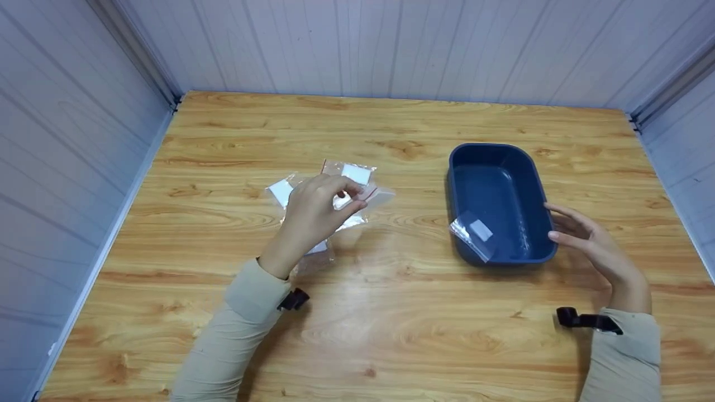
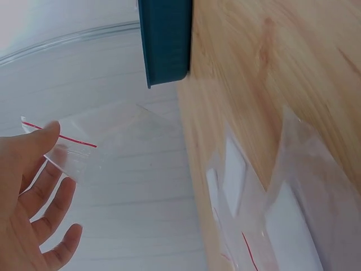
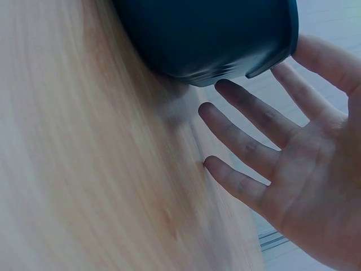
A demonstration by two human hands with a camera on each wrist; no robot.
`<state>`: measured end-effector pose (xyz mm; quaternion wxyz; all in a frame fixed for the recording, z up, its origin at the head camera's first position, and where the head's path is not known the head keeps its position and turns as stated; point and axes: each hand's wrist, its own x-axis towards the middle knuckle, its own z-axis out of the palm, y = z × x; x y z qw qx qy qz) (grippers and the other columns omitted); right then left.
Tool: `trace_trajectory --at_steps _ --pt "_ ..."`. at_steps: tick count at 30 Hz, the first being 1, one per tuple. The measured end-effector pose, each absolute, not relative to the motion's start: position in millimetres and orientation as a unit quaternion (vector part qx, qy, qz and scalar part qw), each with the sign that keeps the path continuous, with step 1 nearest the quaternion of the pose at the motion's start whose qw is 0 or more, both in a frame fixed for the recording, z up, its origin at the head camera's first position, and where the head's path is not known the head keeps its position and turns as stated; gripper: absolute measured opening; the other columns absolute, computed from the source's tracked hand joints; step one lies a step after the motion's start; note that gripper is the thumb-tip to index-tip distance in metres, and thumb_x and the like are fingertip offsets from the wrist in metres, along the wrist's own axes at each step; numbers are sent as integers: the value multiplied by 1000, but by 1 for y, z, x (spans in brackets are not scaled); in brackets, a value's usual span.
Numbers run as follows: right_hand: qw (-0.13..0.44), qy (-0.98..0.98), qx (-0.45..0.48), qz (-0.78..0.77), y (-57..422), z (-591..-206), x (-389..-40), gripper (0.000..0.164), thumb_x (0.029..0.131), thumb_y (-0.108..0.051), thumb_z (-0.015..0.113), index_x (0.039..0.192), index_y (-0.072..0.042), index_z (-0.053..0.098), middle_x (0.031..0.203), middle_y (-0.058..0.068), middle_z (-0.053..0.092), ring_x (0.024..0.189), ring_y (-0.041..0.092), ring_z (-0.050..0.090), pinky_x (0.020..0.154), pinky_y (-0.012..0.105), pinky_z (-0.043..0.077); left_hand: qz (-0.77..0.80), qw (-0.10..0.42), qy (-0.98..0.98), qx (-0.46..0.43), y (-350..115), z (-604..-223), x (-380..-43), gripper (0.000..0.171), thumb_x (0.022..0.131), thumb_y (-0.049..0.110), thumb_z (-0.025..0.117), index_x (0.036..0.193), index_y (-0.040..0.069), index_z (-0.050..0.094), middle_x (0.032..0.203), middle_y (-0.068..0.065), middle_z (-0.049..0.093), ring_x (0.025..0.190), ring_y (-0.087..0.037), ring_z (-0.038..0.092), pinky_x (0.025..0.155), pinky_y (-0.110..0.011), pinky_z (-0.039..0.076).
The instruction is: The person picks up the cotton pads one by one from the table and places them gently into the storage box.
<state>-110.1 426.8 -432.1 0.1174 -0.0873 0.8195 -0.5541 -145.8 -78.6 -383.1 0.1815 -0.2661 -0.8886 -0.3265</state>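
Note:
My left hand point(image 1: 318, 206) pinches a small clear zip bag point(image 2: 79, 141) with a red seal line between thumb and index finger, above the table; the other fingers are loosely bent. Beneath it lie several similar zip bags point(image 1: 357, 174) with white flat contents, partly hidden by the hand. On the right, a dark blue plastic basin point(image 1: 503, 146) stands on the table. My right hand point(image 1: 597, 245) holds its right rim with thumb and index finger, the remaining fingers spread outside. Another clear bag with a white piece point(image 1: 481, 230) lies over the basin's near left rim.
The wooden tabletop point(image 1: 368, 324) runs back to a pale panelled wall point(image 1: 363, 50). Side walls point(image 1: 61, 139) stand left and right. Each wrist wears a black camera mount point(image 1: 293, 300).

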Motion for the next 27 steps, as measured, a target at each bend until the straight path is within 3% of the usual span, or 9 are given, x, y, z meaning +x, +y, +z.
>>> trace_trajectory --at_steps 27 --pt "116 809 -90 -569 426 -432 -111 55 100 -4 55 153 -9 37 141 -8 50 125 -1 47 92 15 44 -355 215 -858 -302 -16 -377 -148 17 88 29 77 95 14 74 90 4 73 82 -14 64 75 -30 50"
